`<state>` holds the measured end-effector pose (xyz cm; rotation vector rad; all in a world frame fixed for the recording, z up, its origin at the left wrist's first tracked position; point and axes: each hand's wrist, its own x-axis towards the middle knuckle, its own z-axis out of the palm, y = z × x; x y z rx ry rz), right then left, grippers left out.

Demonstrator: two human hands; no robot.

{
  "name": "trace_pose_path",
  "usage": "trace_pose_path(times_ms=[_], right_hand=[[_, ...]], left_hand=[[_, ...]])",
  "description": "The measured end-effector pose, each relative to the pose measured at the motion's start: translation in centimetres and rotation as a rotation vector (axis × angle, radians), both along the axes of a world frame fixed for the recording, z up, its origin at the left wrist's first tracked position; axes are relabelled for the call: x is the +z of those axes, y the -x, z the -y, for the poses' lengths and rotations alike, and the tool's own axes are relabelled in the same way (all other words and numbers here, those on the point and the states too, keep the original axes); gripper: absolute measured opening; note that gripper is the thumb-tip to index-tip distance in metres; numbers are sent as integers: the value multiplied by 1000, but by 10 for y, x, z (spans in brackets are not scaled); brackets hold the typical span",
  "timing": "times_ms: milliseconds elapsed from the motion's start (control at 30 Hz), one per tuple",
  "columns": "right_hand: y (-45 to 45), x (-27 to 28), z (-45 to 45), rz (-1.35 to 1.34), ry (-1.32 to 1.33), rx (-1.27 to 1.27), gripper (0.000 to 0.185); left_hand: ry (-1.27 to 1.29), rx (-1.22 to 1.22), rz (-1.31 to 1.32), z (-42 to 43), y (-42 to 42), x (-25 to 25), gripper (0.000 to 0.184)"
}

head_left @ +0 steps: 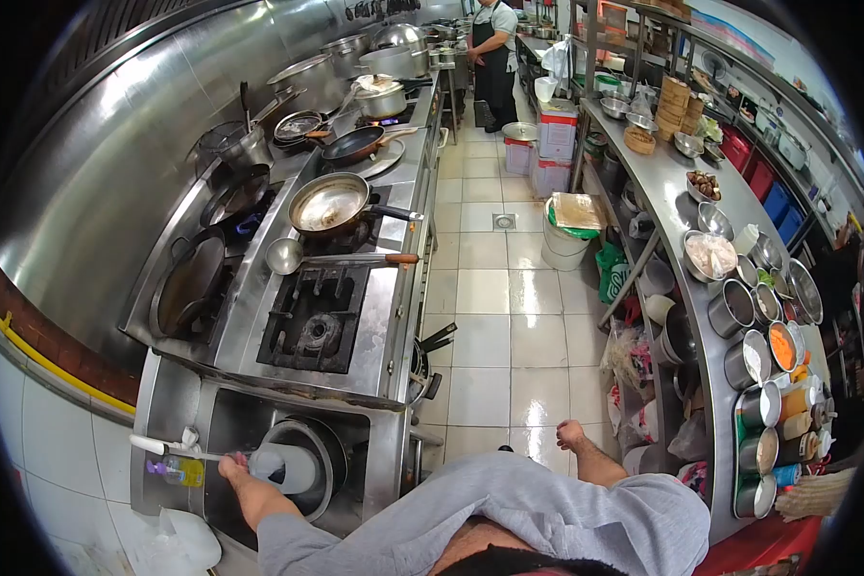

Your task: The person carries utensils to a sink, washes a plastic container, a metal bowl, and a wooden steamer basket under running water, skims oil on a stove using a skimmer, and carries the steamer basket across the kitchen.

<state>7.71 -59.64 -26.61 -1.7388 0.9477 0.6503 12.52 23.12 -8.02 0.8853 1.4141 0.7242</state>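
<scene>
At the sink [360, 432] on the lower left, my left hand [233, 466] is closed around the end of the tap spout [204, 455]. Right of that hand, a large metal pot [334, 461] stands in the basin with a white plastic container [293, 468] inside it. A bottle of yellow-green dish soap [184, 470] is just left of the hand. My right hand [571, 435] hangs over the tiled floor with its fingers curled and nothing visible in them.
Beyond the sink, the stove [315, 322] carries a ladle [284, 256], a frying pan [328, 204] and several pots. Along the right runs a steel counter [658, 182] crowded with bowls. A lidded bucket [559, 248] stands by it. A person in an apron [492, 67] is far down the aisle.
</scene>
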Motion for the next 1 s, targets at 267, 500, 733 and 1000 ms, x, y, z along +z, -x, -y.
trace_pose_path(times_ms=[267,500,733,1000], right_hand=[[-1,-1,1,0,1,4,20],[1,-4,4,12,10,18,20],[5,-4,5,2,4,-7,19],[8,-18,3,14,-8,-10,23]], left_hand=[[29,-62,91,-8,5,-9,20],[1,5,211,5,8,-3,31],[25,-26,189,-2,6,-4,22],[-4,-72,59,5,1,-9,21]])
